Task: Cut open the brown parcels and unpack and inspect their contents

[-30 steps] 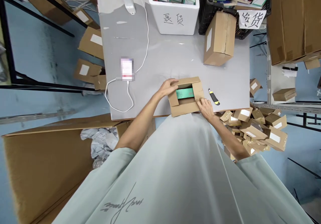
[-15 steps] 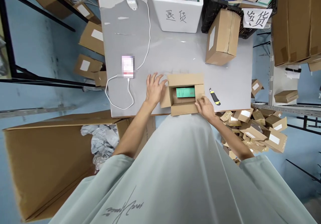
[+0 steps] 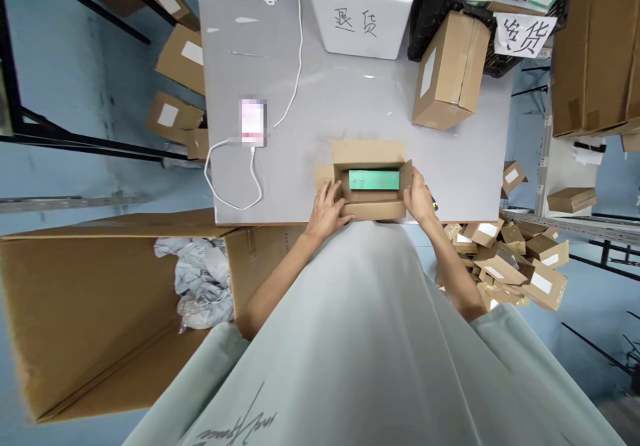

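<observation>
An open cardboard box point(image 3: 369, 210) stands at the table's front edge, its flaps spread. Inside it lies a green box point(image 3: 374, 180). My left hand point(image 3: 327, 211) rests on the box's left side and front corner, its fingers apart. At the right end, my right hand point(image 3: 419, 196) grips the raised right flap between thumb and fingers. A utility knife point(image 3: 434, 202) is mostly hidden behind my right hand.
A phone point(image 3: 253, 122) with a white cable lies on the table point(image 3: 290, 166) at left. A white bin point(image 3: 360, 23), a closed carton point(image 3: 450, 73) and a black crate point(image 3: 425, 16) stand farther back. A large open carton point(image 3: 100, 313) sits lower left.
My left hand has moved right onto the box's left side. My right hand has shifted to the right flap, which now stands more upright. More of the green box shows.
</observation>
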The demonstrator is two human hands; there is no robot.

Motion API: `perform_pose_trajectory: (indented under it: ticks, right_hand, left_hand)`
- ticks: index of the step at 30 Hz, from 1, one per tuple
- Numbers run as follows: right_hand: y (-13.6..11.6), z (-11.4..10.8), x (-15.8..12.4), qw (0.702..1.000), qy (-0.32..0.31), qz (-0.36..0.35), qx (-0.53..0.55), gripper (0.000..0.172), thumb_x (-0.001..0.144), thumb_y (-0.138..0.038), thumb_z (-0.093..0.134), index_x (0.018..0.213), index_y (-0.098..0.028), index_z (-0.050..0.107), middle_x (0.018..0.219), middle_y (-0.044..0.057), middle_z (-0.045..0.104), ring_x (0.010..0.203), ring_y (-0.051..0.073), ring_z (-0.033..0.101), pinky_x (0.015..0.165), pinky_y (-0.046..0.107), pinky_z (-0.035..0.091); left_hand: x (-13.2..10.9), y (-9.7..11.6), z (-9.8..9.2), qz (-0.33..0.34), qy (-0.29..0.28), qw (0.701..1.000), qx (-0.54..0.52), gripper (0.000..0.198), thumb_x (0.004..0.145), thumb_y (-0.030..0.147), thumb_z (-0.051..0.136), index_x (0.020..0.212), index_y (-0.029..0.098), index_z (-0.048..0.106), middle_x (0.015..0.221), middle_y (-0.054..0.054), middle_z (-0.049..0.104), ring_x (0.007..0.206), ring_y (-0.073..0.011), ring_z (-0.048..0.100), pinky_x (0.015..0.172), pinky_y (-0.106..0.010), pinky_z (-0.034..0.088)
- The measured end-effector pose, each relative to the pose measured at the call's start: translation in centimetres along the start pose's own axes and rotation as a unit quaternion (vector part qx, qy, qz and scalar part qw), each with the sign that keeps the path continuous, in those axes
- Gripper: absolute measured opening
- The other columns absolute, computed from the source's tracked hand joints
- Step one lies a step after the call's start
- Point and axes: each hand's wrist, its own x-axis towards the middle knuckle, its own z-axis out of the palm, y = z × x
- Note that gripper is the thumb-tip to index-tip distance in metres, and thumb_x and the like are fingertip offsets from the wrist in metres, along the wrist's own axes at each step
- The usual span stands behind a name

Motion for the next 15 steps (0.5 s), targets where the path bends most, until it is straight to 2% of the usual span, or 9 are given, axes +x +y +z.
perform_pose_trajectory:
  ticks: [2, 5, 7, 9, 12, 15]
  right_hand:
    - [2.5, -0.3, -0.6, 0.999, 0.039, 0.019, 0.012, 0.074, 0.111, -0.023, 0.043, 0.181, -0.009, 0.028, 0.172, 0.029, 0.05, 0.153, 0.039, 0.059, 0.125, 0.058, 0.054]
    - [4.0, 0.3, -1.5, 0.997, 0.078, 0.004, -0.005, 0.06, 0.116, -0.028, 0.04, 0.173, -0.011, 0.048, 0.176, 0.029, 0.048, 0.164, 0.041, 0.049, 0.133, 0.066, 0.045]
    - [3.6, 1.3, -1.7, 0.997, 0.053, -0.049, -0.008, 0.056, 0.117, -0.035, 0.045, 0.166, -0.011, 0.057, 0.177, 0.028, 0.05, 0.167, 0.04, 0.044, 0.137, 0.066, 0.04]
    - [2.8, 2.3, -1.5, 0.996, 0.02, -0.082, -0.001, 0.06, 0.117, -0.044, 0.053, 0.165, -0.008, 0.057, 0.177, 0.029, 0.049, 0.169, 0.039, 0.043, 0.14, 0.062, 0.037]
    - [2.2, 3.1, -1.0, 0.997, 0.003, -0.077, 0.017, 0.064, 0.116, -0.048, 0.057, 0.165, -0.008, 0.057, 0.18, 0.028, 0.044, 0.17, 0.037, 0.042, 0.141, 0.056, 0.039]
    - [2.1, 2.6, -0.6, 0.997, -0.002, -0.072, 0.029, 0.061, 0.116, -0.048, 0.058, 0.164, -0.011, 0.059, 0.179, 0.027, 0.044, 0.168, 0.037, 0.045, 0.137, 0.055, 0.045]
  left_hand:
    - [0.1, 0.2, 1.0, -0.014, 0.014, 1.0, 0.01, 0.025, 0.096, 0.04, 0.088, 0.101, 0.019, 0.076, 0.175, -0.023, 0.052, 0.174, -0.0523, 0.03, 0.136, -0.076, 0.035]
    - [0.8, 0.4, 2.3, -0.044, 0.034, 0.998, 0.033, 0.015, 0.104, 0.034, 0.077, 0.097, 0.021, 0.073, 0.167, -0.022, 0.061, 0.175, -0.0495, 0.031, 0.132, -0.075, 0.04]
    - [1.5, 0.3, 2.7, -0.051, 0.048, 0.997, 0.043, 0.015, 0.106, 0.034, 0.073, 0.096, 0.023, 0.072, 0.164, -0.02, 0.065, 0.175, -0.0463, 0.032, 0.132, -0.071, 0.042]
    - [2.3, -0.2, 2.8, -0.047, 0.064, 0.996, 0.044, 0.018, 0.107, 0.036, 0.07, 0.095, 0.024, 0.071, 0.161, -0.019, 0.067, 0.175, -0.0438, 0.035, 0.132, -0.068, 0.043]
    - [3.4, -1.0, 2.4, -0.04, 0.077, 0.995, 0.039, 0.02, 0.107, 0.04, 0.07, 0.095, 0.025, 0.069, 0.158, -0.019, 0.069, 0.174, -0.0413, 0.037, 0.134, -0.064, 0.043]
    - [4.0, -1.3, 1.9, -0.039, 0.065, 0.997, 0.031, 0.018, 0.107, 0.039, 0.071, 0.098, 0.024, 0.07, 0.16, -0.02, 0.068, 0.176, -0.0408, 0.034, 0.136, -0.066, 0.04]
